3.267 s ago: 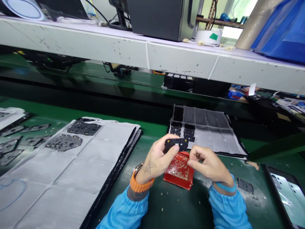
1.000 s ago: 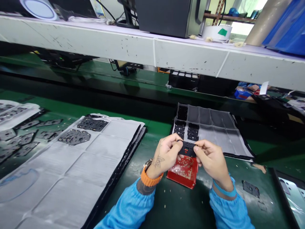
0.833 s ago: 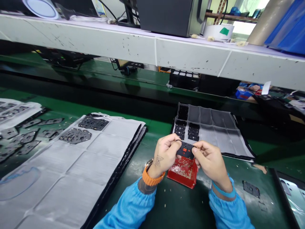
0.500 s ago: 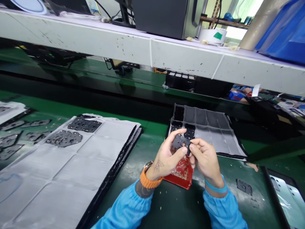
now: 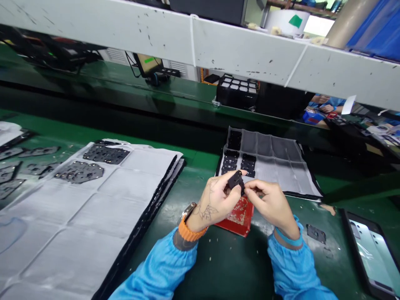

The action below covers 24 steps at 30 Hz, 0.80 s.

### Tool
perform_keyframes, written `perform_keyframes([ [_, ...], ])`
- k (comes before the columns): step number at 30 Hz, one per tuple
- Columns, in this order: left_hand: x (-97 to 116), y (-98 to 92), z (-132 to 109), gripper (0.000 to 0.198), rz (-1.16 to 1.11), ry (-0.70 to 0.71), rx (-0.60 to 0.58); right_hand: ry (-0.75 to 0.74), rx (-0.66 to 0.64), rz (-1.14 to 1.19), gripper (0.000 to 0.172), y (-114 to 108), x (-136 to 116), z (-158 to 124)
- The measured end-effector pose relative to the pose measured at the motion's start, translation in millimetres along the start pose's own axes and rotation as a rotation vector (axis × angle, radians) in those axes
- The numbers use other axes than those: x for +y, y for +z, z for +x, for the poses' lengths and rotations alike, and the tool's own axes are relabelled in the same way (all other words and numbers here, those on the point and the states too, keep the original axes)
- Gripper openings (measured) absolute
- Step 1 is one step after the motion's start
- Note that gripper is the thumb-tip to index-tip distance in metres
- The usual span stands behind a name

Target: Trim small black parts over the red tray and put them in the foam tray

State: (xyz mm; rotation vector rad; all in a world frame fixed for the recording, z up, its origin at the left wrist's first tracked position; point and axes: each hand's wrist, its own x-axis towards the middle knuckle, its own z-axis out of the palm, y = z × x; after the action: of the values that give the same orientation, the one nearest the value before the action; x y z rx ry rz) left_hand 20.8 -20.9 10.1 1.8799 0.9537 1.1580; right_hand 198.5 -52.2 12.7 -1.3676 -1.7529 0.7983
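- We pinch 1 black part point(image 5: 234, 180), tilted, between the thumb and curled fingers of our left hand point(image 5: 213, 203).
- Our right hand point(image 5: 272, 205) has thumb and forefinger nearly together at the part's right edge; we cannot tell whether they grip it.
- We hold the part above the red tray point(image 5: 238, 230) of tiny pale pieces.
- Behind, we see 3 dark clusters on a grey sheet point(image 5: 290, 181).

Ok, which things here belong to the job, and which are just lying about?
Likely job:
black plate in left hand, right hand at its edge;
red tray with pale bits;
divided mats bearing dark plates.

Likely lying about:
white cylinder;
tan tube.
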Motion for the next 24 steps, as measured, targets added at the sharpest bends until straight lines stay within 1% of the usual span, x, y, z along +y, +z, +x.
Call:
perform_keyframes([
  [5,1,-3.2,1,0.039,0.126,0.135,-0.073,-0.079,-0.082,-0.123,0.018,-7,1,-1],
  [8,0,-5.1,1,0.04,0.142,0.163,-0.112,-0.122,-0.138,-0.158,0.021,-8,2,0],
  [10,-1,-5.6,0,0.04,0.151,0.175,-0.127,-0.14,-0.153,-0.157,0.019,-6,2,1],
  [14,0,-6.6,-1,0.042,0.177,0.177,-0.13,-0.177,-0.13,-0.13,0.016,-5,2,2],
  [19,2,-8.6,-2,0.042,0.183,0.183,-0.136,-0.18,-0.171,-0.075,0.017,-5,2,2],
  [24,1,-6.5,-2,0.041,0.236,0.161,-0.083,-0.197,-0.066,-0.143,0.016,2,3,5],
])
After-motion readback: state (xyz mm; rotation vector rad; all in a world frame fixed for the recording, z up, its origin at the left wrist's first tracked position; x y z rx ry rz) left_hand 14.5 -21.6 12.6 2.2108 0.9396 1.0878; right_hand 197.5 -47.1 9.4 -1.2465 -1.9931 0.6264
